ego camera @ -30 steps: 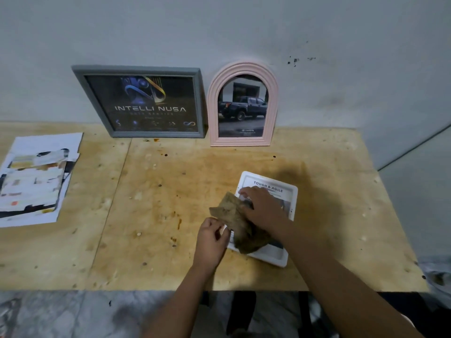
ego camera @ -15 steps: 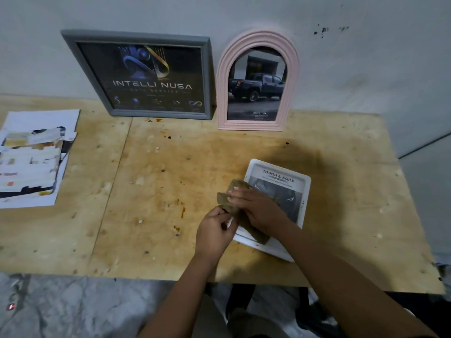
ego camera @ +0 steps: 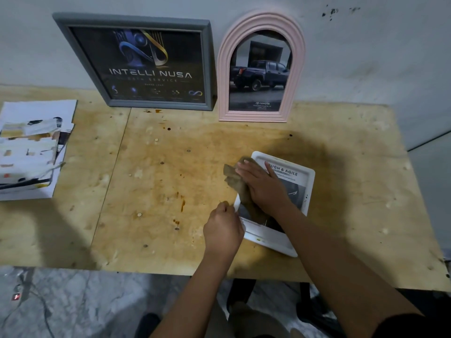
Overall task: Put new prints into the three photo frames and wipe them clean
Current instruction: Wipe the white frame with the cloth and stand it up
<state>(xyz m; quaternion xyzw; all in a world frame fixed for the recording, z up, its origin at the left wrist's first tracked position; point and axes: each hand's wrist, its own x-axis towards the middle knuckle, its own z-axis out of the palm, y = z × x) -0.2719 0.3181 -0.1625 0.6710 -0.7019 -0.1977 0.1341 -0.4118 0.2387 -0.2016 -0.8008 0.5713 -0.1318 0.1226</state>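
Fingers [ego camera: 249,169] of your right hand [ego camera: 264,190] are lying nearly straight and close together, pressing a brown cloth [ego camera: 233,178] onto the white frame [ego camera: 273,243] lying flat on the table [ego camera: 170,181]. Your left hand [ego camera: 223,231] is curling, pinching that frame's left edge. Your right hand and forearm are hiding much of the print; its heading is reading "UGH & AGILE", a finger covering the first letters. Beyond your hands, leaning on the wall, a grey frame [ego camera: 207,69] is showing "INTELLI NUSA" and a pink arched frame [ego camera: 261,19] a truck above "TOYOTA". Far left of your left hand, a paper pile [ego camera: 31,152] is running out of view, too blurred to read.
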